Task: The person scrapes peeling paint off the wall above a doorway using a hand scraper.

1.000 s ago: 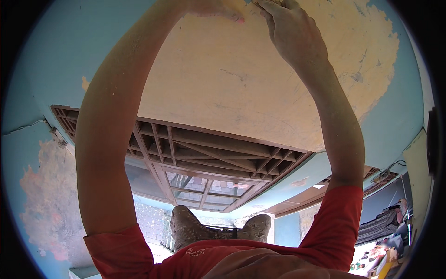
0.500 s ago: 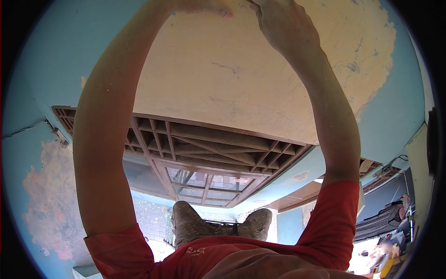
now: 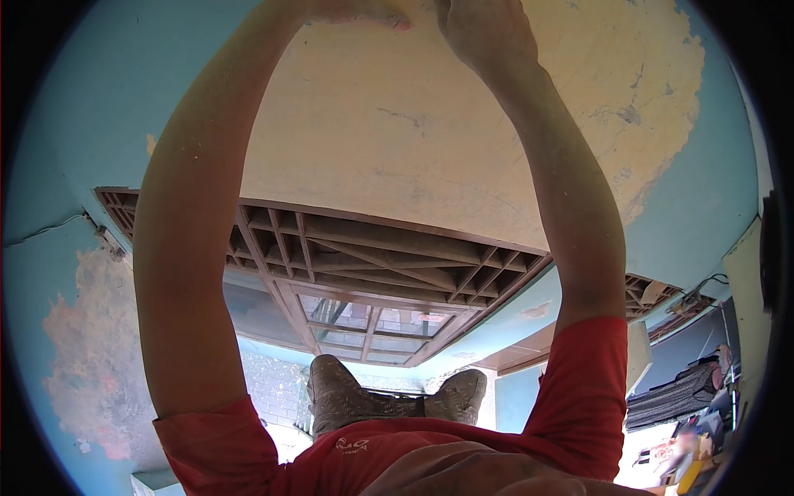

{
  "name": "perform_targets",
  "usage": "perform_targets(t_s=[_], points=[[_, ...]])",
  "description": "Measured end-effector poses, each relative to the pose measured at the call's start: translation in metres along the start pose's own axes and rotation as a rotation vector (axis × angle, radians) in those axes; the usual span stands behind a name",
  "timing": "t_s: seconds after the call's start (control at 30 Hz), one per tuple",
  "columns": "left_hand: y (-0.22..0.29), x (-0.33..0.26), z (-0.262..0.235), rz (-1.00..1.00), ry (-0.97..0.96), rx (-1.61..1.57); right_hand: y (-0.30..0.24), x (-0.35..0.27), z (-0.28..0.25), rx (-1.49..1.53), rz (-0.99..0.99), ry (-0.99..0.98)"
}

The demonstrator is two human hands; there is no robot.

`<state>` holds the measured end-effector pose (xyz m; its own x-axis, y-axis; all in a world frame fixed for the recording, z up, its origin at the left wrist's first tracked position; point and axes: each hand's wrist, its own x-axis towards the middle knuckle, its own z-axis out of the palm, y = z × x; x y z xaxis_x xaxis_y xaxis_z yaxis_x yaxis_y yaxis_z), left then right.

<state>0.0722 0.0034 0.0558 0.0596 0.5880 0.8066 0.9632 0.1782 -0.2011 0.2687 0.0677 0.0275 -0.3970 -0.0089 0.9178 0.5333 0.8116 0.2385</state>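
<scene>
Both arms reach up along a blue painted wall [image 3: 463,157] with a large cream area where the blue coat is gone. At the upper edge, my left hand [image 3: 360,10] is partly cut off; one finger shows stretched out to the right, near the cream surface. My right hand [image 3: 490,35] is just to its right, fingers curled closed against the cream area. Its fingertips are cut off by the frame, so whatever they hold cannot be made out. Grey scratches mark the cream surface between and beside the arms.
Below the cream area runs a brown slatted frame [image 3: 389,252] with a paned window [image 3: 372,322]. A bare, peeling patch [image 3: 95,355] lies at left. Cables [image 3: 703,289] hang at right, above dark cloth [image 3: 674,397] and blurred clutter. My shoes [image 3: 356,397] show below.
My right hand and forearm have shifted a little to the left, nearer my left hand. The left hand has stayed nearly in place.
</scene>
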Motion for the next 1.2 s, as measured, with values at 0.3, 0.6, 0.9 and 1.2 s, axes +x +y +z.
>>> perform_targets(t_s=[0.3, 0.6, 0.9, 1.2], points=[[0.0, -0.007, -0.005, 0.022, -0.035, -0.001, -0.023, -0.018, -0.038, -0.132, 0.073, -0.253], [0.001, -0.007, -0.008, -0.001, -0.016, -0.049, -0.032, -0.009, -0.016, -0.173, 0.103, -0.186], [-0.001, -0.015, -0.007, -0.006, -0.101, -0.038, -0.019, -0.025, -0.016, -0.236, 0.058, -0.234], [-0.016, -0.019, 0.002, 0.052, 0.033, -0.008, -0.02, -0.02, -0.017, -0.165, 0.065, -0.198]])
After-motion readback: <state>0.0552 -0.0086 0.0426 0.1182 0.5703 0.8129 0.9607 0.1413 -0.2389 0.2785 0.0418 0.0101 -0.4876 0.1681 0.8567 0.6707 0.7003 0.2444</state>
